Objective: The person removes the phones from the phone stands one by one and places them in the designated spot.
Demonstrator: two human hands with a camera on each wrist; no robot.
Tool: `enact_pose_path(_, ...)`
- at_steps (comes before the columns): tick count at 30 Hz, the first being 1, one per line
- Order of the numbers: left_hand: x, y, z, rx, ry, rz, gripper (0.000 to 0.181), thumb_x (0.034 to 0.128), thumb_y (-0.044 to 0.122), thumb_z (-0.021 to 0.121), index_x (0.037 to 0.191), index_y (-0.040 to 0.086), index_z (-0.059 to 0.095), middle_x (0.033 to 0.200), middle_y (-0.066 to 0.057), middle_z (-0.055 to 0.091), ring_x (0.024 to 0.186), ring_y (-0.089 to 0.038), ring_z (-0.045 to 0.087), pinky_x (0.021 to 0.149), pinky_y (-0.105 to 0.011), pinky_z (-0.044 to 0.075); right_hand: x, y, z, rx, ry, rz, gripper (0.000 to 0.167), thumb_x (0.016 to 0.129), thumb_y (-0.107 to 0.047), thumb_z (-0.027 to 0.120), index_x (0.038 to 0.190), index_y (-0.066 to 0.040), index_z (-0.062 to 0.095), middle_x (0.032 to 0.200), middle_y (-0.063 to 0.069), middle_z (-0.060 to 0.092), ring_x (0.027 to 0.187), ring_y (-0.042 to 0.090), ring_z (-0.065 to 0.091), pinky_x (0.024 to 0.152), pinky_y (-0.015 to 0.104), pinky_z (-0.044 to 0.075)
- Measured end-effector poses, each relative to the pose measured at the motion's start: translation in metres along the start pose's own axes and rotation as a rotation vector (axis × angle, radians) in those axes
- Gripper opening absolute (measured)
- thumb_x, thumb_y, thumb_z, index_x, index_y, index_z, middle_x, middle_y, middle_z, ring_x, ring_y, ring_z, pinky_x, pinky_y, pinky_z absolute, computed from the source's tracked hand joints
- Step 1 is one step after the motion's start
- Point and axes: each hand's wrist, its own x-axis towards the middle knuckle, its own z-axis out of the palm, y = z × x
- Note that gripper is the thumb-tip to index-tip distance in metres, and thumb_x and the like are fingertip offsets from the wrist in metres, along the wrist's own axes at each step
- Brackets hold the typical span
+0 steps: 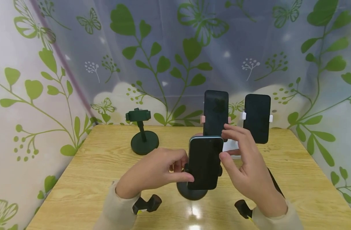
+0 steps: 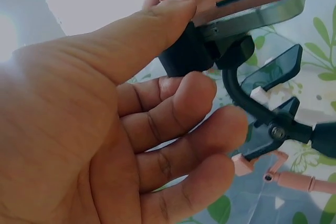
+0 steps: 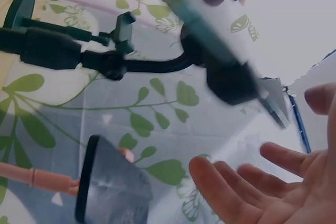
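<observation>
A smartphone (image 1: 205, 163) with a dark screen and light-blue edge sits upright in a black phone stand (image 1: 191, 193) at the table's near middle. My left hand (image 1: 155, 171) is at the phone's left side, its thumb over the stand's black clamp (image 2: 186, 56) and its curled fingers beneath; thumb and index finger pinch the clamp. My right hand (image 1: 247, 163) is held apart from the phone's right side, fingers spread and loosely bent. Nothing lies in its palm in the right wrist view, where the stand's curved neck (image 3: 157, 65) shows behind the phone.
A dark green phone stand (image 1: 144, 140) without a phone stands at the back left. Behind the near phone are one phone (image 1: 216, 111) in a pink holder and another phone (image 1: 257, 118) in a white holder. A leaf-patterned curtain (image 1: 164, 64) hangs behind the wooden table (image 1: 86, 179).
</observation>
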Motion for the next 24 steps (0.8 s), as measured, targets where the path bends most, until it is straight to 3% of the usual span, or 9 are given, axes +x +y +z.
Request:
enact_pose_path(3,0.002,0.003,0.003,0.025,0.011,0.025,0.03,0.0907,0.042,0.079,0.092,0.018,0.062,0.071,0.016,0.054,0.061,0.002,0.048,0.057,-0.019,0.043,0.0,-0.004,0.0,0.028,0.036,-0.077,0.058,0.098,-0.01,0.063,0.153,-0.004,0.043,0.163,0.009,0.035,0.138,0.019,0.049,0.088,0.016,0.054)
enact_pose_path(6,0.002,0.007,0.006,0.067,0.026,0.035,0.026,0.0924,0.04,0.079,0.095,0.02,0.062,0.072,0.017,0.054,0.061,0.002,0.049,0.058,-0.018,0.042,0.002,-0.007,0.002,0.025,0.065,-0.168,0.064,0.104,-0.033,0.059,0.156,-0.002,0.039,0.167,0.015,0.027,0.145,0.024,0.043,0.092,0.015,0.051)
enact_pose_path(9,0.002,0.011,0.008,0.105,0.025,0.043,0.023,0.0945,0.037,0.077,0.101,0.022,0.062,0.073,0.018,0.054,0.063,0.002,0.049,0.059,-0.017,0.042,0.004,-0.011,0.008,-0.043,0.083,-0.236,0.074,0.105,-0.052,0.053,0.156,0.0,0.039,0.168,0.019,0.024,0.147,0.029,0.041,0.103,0.015,0.044)
enact_pose_path(11,0.001,0.014,0.009,0.12,0.018,0.053,0.023,0.0961,0.037,0.076,0.108,0.022,0.063,0.075,0.018,0.055,0.064,0.003,0.05,0.06,-0.017,0.042,0.004,-0.015,0.013,-0.098,0.091,-0.274,0.074,0.104,-0.054,0.052,0.155,0.0,0.041,0.167,0.021,0.025,0.146,0.031,0.043,0.109,0.017,0.04)
enact_pose_path(15,0.0,0.016,0.011,0.122,0.008,0.081,0.023,0.0995,0.035,0.072,0.113,0.019,0.063,0.076,0.015,0.056,0.065,0.003,0.049,0.061,-0.015,0.043,0.004,-0.024,0.024,-0.206,0.114,-0.344,0.067,0.105,-0.052,0.051,0.153,-0.004,0.047,0.165,0.022,0.03,0.139,0.034,0.05,0.093,0.026,0.05)
enact_pose_path(17,0.0,0.016,0.011,0.12,0.009,0.093,0.017,0.1009,0.033,0.07,0.109,0.019,0.063,0.077,0.014,0.057,0.065,0.003,0.05,0.062,-0.015,0.043,0.005,-0.029,0.028,-0.255,0.126,-0.356,0.065,0.106,-0.051,0.049,0.153,-0.006,0.048,0.165,0.021,0.031,0.138,0.034,0.051,0.084,0.033,0.054)
enact_pose_path(19,0.0,0.015,0.011,0.113,0.002,0.089,0.013,0.1015,0.03,0.069,0.107,0.019,0.063,0.08,0.014,0.06,0.068,0.004,0.053,0.064,-0.015,0.045,0.007,-0.033,0.031,-0.298,0.133,-0.36,0.063,0.107,-0.05,0.048,0.153,-0.007,0.048,0.165,0.021,0.031,0.138,0.035,0.049,0.083,0.042,0.057)
enact_pose_path(21,0.001,0.015,0.011,0.101,-0.015,0.079,0.014,0.102,0.03,0.068,0.111,0.02,0.064,0.087,0.014,0.065,0.072,0.005,0.056,0.067,-0.016,0.047,0.01,-0.037,0.033,-0.35,0.114,-0.35,0.062,0.108,-0.048,0.046,0.154,-0.007,0.047,0.166,0.019,0.031,0.144,0.038,0.044,0.087,0.048,0.057)
enact_pose_path(24,0.002,0.015,0.012,0.081,-0.05,0.07,0.025,0.1031,0.034,0.066,0.123,0.02,0.064,0.101,0.014,0.069,0.085,0.005,0.062,0.074,-0.016,0.05,0.013,-0.04,0.034,-0.439,0.046,-0.334,0.058,0.11,-0.046,0.042,0.154,-0.009,0.048,0.164,0.014,0.037,0.147,0.039,0.039,0.085,0.047,0.06)
